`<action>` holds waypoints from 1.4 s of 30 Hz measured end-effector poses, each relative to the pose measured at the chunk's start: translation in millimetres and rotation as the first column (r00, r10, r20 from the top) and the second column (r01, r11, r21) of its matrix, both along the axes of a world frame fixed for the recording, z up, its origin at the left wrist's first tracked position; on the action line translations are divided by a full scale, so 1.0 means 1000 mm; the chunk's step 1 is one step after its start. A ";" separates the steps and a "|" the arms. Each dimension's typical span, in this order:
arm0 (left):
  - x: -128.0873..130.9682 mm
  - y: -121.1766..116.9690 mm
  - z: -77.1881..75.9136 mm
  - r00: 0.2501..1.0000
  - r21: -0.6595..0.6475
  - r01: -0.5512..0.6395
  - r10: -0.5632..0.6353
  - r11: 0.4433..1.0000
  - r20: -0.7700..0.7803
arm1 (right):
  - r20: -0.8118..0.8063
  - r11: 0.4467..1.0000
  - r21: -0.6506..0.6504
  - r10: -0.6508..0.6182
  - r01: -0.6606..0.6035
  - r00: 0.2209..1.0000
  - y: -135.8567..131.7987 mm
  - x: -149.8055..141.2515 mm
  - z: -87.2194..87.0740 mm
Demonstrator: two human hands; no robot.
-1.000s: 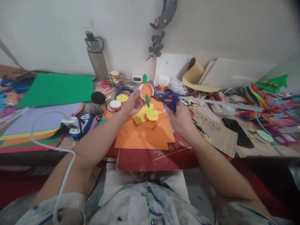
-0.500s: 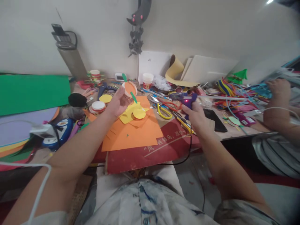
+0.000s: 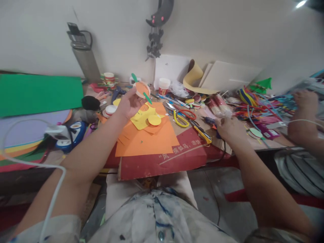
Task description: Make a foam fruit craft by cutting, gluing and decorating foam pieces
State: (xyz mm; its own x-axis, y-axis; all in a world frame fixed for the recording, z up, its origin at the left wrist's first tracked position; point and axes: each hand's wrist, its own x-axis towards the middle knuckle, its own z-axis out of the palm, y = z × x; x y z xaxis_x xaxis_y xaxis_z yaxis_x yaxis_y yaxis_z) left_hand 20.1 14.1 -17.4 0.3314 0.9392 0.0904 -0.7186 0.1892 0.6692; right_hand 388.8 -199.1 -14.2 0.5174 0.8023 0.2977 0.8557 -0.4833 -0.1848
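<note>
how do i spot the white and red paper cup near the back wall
Find the white board leaning against the back wall, below the dark hanging moon. In front of its lower left part stands the paper cup, white above and red below. No green strips stick out of it, unlike the cup farther left.

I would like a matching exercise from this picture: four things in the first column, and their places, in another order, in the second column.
Things
1. round piece
2. moon
3. orange paper
4. bottle

Places
A. on the red cardboard
B. standing beside the green sheet
C. in the left hand
D. hanging in front of the wall

Right pairs: 1-C, 2-D, 3-A, 4-B
</note>
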 end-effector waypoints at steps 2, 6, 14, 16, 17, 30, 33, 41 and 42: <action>-0.002 0.001 0.000 1.000 -0.007 -0.013 0.013 1.000 0.010 | -0.002 0.970 0.151 0.192 -0.190 0.981 0.013 -0.030 0.004; -0.001 -0.001 -0.003 1.000 -0.032 0.005 -0.005 0.999 0.010 | -0.169 0.759 0.294 0.639 -0.581 0.750 0.055 -0.114 0.000; -0.001 -0.002 -0.005 0.998 -0.022 0.046 -0.045 0.999 0.033 | -0.119 0.748 -0.119 0.642 -0.653 0.758 0.109 -0.202 -0.019; -0.002 -0.001 -0.007 0.999 -0.028 0.045 -0.044 0.999 0.023 | -0.156 0.726 -0.174 0.647 -0.666 0.746 0.113 -0.199 -0.018; -0.002 -0.001 -0.007 0.999 -0.032 0.044 -0.043 0.999 0.020 | -0.182 0.712 -0.155 0.661 -0.685 0.728 0.114 -0.196 -0.017; -0.010 -0.002 -0.015 0.986 0.212 0.110 -0.079 0.971 -0.150 | -0.460 0.534 0.678 0.844 -0.504 0.276 0.125 -0.164 -0.032; -0.005 -0.005 -0.020 0.968 0.270 0.159 -0.096 0.949 -0.233 | -0.439 0.517 0.716 0.856 -0.470 0.274 0.123 -0.164 -0.029; 0.011 -0.019 -0.026 0.946 0.319 0.236 -0.142 0.918 -0.293 | -0.297 0.469 0.745 0.870 -0.473 0.394 0.111 -0.175 -0.019; 0.012 -0.020 -0.026 0.942 0.324 0.247 -0.149 0.913 -0.299 | -0.271 0.470 0.735 0.864 -0.488 0.424 0.110 -0.175 -0.018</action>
